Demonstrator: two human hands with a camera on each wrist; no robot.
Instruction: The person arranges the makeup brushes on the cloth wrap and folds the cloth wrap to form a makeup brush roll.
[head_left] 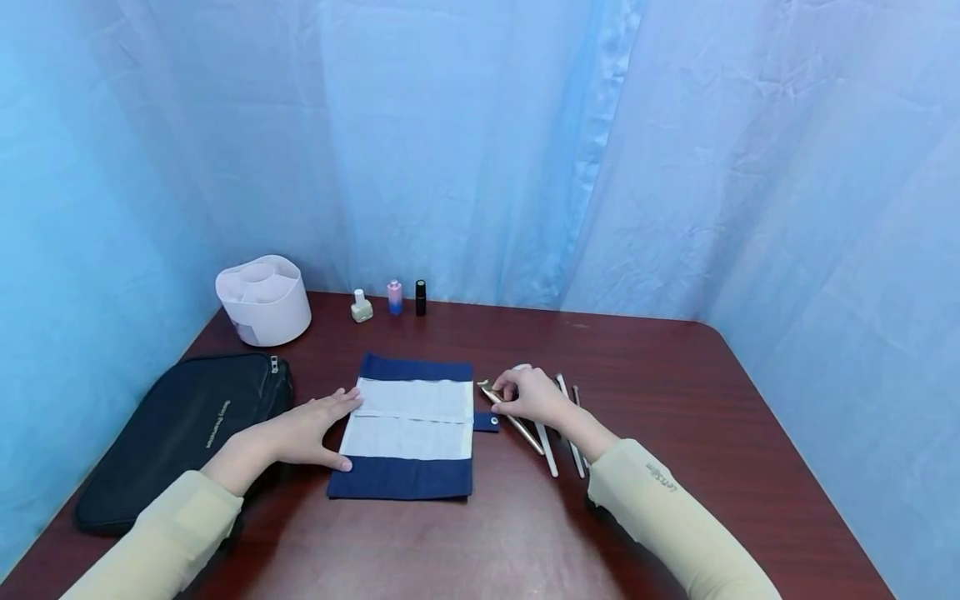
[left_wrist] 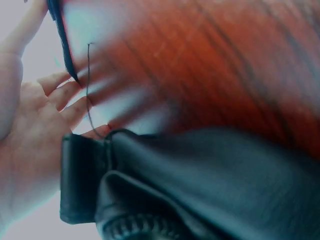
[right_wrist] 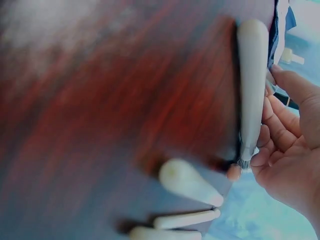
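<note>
A navy-edged cloth roll [head_left: 412, 440] with pale inner pockets lies spread flat, a snap tab [head_left: 486, 422] on its right side. My left hand [head_left: 311, 429] rests along its left edge, fingers extended and thumb apart. Just right of the tab, my right hand [head_left: 534, 396] pinches a slim gold-toned makeup brush [head_left: 525, 434] near its upper end; the grip itself is partly hidden by the fingers. In the right wrist view, a thick pale brush handle [right_wrist: 253, 80] lies alongside the fingers. More makeup brushes [head_left: 568, 429] lie under and beside the right wrist.
A black zipped bag [head_left: 187, 433] lies left, close by the left forearm. Behind it stands a white divided organizer [head_left: 272, 312]. At the back are a nail polish bottle [head_left: 362, 308], a pink-and-blue bottle [head_left: 395, 298] and a black tube [head_left: 421, 298]. Curtains surround the table.
</note>
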